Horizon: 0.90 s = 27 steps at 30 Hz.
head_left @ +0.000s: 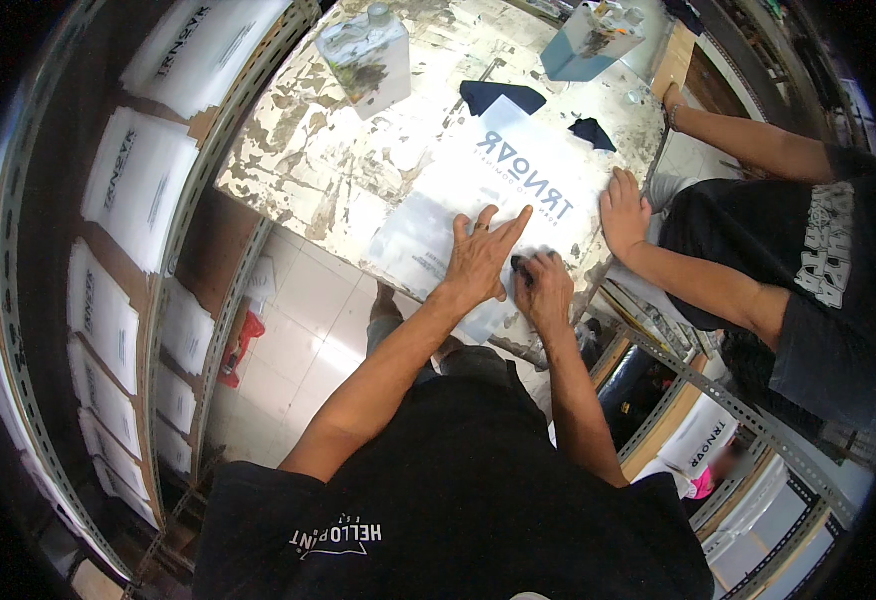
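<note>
A translucent plastic sheet or bag [518, 150] with dark printed lettering lies on the worn, paint-flaked table [298, 170] in front of me. My left hand [478, 255] rests on its near part, palm down with the fingers spread. Close beside it on the right, my right hand [546, 292] is curled around a small dark cloth [520, 264] and presses it near the sheet's near right edge. Most of that cloth is hidden by my fingers. Beyond the sheet lie a navy cloth [501, 97] and a smaller dark scrap of cloth [593, 133].
A smeared plastic jug [366, 60] and a container of bluish liquid [588, 45] stand at the back. On the right, a co-worker's hand [625, 212] rests at the table's edge. Metal racks with stacked printed sheets [138, 185] flank the left; another rack [748, 450] stands lower right.
</note>
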Available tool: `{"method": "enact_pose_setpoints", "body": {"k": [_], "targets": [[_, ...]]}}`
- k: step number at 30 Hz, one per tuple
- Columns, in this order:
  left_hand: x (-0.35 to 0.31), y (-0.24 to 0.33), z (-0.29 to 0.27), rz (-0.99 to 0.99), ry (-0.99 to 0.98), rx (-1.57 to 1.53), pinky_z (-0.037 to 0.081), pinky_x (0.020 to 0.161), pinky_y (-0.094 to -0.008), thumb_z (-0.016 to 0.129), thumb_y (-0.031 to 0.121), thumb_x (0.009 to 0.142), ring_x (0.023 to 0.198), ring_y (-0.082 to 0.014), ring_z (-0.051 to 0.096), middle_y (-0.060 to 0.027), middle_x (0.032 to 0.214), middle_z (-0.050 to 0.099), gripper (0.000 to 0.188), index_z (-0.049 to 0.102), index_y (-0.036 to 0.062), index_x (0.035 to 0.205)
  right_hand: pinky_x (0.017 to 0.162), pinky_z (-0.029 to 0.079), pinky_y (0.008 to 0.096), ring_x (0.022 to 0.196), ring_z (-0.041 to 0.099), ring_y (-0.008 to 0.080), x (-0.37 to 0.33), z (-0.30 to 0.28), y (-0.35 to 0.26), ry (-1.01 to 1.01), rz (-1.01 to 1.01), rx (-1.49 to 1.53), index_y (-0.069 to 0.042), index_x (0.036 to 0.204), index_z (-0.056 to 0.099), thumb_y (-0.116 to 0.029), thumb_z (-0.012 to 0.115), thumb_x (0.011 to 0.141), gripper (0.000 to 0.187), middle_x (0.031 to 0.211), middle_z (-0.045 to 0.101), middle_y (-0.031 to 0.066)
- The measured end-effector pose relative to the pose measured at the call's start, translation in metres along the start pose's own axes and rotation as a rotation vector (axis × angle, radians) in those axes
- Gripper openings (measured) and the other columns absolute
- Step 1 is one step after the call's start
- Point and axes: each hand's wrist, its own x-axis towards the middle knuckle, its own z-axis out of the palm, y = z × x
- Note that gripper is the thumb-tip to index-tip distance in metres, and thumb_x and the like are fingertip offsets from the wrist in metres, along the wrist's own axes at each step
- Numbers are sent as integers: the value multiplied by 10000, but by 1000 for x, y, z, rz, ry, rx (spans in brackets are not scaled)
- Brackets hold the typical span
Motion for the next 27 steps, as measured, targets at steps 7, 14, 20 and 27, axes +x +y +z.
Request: {"method": "enact_pose_setpoints", "body": {"k": [7, 14, 20, 27], "targets": [[0, 0, -1, -16, -28, -5, 227, 1033, -587, 983, 225, 428, 1382, -353, 400, -55, 1370, 601, 1446, 161, 165, 1616, 668, 498, 432, 834, 570, 317, -7, 3, 3, 4, -12, 10, -53, 906, 717, -79, 696, 730, 180, 824, 607, 103], [1, 0, 3, -2, -13, -13, 242, 1040, -576, 984, 213, 429, 1382, -359, 409, -40, 1364, 601, 1446, 156, 174, 1614, 701, 521, 426, 856, 591, 322, 14, 4, 3, 19, 26, -49, -56, 919, 730, -86, 702, 729, 195, 900, 650, 104], [0, -1, 2, -15, -6, -9, 238, 1039, -572, 981, 209, 431, 1388, -356, 398, -40, 1374, 593, 1441, 158, 175, 1614, 702, 514, 436, 865, 589, 328, 3, 0, -3, 9, 26, -8, -46, 911, 722, -77, 696, 727, 189, 882, 638, 113], [-1, -2, 1, -13, -18, -15, 230, 1029, -579, 981, 214, 442, 1384, -353, 396, -61, 1357, 602, 1433, 160, 171, 1616, 712, 509, 440, 853, 577, 341, -13, 6, 1, 10, 28, 13, -45, 915, 713, -76, 690, 735, 185, 871, 632, 117]]}}
